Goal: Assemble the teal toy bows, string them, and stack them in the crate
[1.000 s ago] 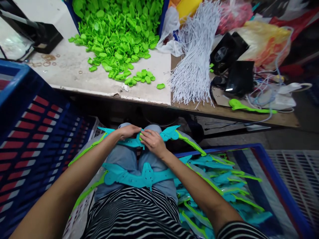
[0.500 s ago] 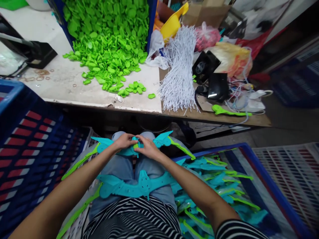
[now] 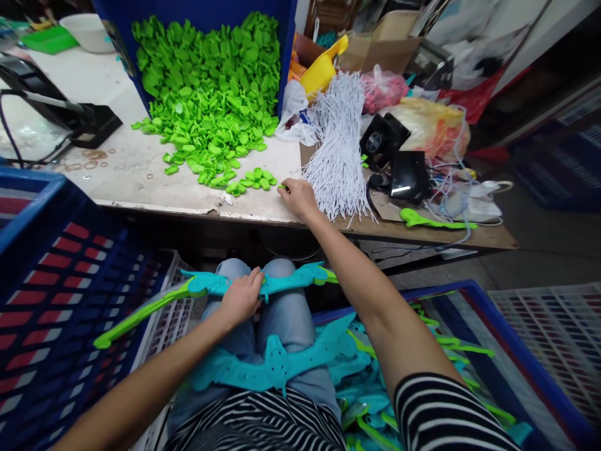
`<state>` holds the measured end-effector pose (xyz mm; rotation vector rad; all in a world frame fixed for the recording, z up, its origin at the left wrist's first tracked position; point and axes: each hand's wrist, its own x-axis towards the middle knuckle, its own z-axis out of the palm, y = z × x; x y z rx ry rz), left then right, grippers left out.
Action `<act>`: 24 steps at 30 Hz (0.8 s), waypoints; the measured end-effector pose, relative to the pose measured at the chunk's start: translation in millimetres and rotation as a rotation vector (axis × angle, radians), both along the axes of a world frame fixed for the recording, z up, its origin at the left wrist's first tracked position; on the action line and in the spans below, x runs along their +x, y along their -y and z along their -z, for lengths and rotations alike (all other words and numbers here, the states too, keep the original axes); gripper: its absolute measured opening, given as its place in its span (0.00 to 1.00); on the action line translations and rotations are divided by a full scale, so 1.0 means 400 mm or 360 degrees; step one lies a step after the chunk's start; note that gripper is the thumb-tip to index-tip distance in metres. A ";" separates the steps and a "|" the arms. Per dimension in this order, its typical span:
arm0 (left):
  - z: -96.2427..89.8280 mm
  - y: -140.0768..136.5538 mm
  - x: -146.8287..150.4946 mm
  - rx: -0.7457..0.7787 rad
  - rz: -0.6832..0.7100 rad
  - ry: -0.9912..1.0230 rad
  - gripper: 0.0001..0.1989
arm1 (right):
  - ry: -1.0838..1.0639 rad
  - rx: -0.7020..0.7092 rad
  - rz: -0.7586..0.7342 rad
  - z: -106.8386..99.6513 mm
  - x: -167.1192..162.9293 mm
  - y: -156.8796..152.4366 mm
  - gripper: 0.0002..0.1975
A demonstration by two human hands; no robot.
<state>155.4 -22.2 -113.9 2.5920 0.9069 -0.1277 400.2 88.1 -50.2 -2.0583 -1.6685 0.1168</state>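
My left hand [image 3: 241, 297] is closed on the middle of a turquoise plastic bow-shaped piece [image 3: 286, 282] lying across my knees, with lime-green arms at its ends. On the table, my right hand [image 3: 300, 199] pinches a small lime-green plastic piece [image 3: 281, 186], mostly hidden by the fingertips. Close by on the left is a small group of similar green pieces [image 3: 258, 179], in front of a big heap [image 3: 211, 113] spilling from a blue crate [image 3: 287, 56]. A second turquoise bow-shaped piece [image 3: 277, 369] rests on my lap nearer my body.
White cords [image 3: 338, 150] lie in a bundle right of my right hand, beside black devices [image 3: 409, 175] and cables. A blue basket [image 3: 61, 275] stands at left. At lower right, a blue-rimmed crate [image 3: 511, 351] holds many turquoise and green pieces. The table edge [image 3: 253, 217] runs above my knees.
My right hand has left the bow-shaped piece and reached forward to the lone green piece on the table. My left hand stays on the bow-shaped piece, now laid over its middle. The view has tilted up slightly.
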 end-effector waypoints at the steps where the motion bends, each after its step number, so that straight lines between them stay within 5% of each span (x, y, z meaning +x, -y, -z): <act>1: -0.016 -0.027 0.004 -0.0114 0.0013 -0.0002 0.23 | -0.0157 -0.0028 0.0008 -0.002 -0.004 0.002 0.11; 4: -0.053 -0.112 0.020 -0.0588 0.0095 -0.0043 0.14 | -0.0421 -0.0158 0.0043 -0.004 -0.011 0.015 0.11; 8: -0.045 -0.181 0.046 -0.1091 0.0032 -0.0066 0.18 | -0.0109 -0.0110 0.0248 0.010 -0.001 0.034 0.12; 12: -0.011 -0.193 0.064 -0.1191 -0.0050 0.0074 0.22 | 0.0044 0.0105 -0.0066 0.033 0.018 0.052 0.15; 17: 0.003 -0.191 0.068 -0.1263 -0.0076 0.0072 0.26 | 0.0150 0.0035 -0.0388 0.033 0.010 0.094 0.12; 21: 0.002 -0.192 0.071 -0.1188 -0.0159 0.0066 0.28 | -0.0080 0.0159 -0.0439 0.055 -0.063 0.226 0.15; 24: 0.001 -0.191 0.078 -0.1164 -0.0232 0.0008 0.28 | -0.0296 0.0116 -0.0653 0.121 -0.143 0.370 0.14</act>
